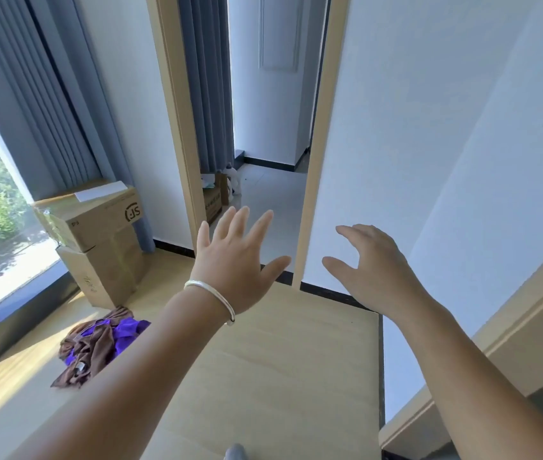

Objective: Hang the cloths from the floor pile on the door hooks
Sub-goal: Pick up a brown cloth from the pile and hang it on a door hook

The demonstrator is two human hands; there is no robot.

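**Empty hands, pile untouched**

While the cloths (97, 343) lie heaped on the floor (263, 376) at lower left, brown and purple tangled together, no cloth is in hand. At centre the left hand (233, 263) spreads its fingers wide; right of it the right hand (376, 270) hangs loosely open. No door hooks show. Judged next: reach down left and grip one cloth.

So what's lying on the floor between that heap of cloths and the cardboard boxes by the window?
Nothing: the head view shows bare, sunlit wooden floor between the cloth pile and the stacked cardboard boxes.
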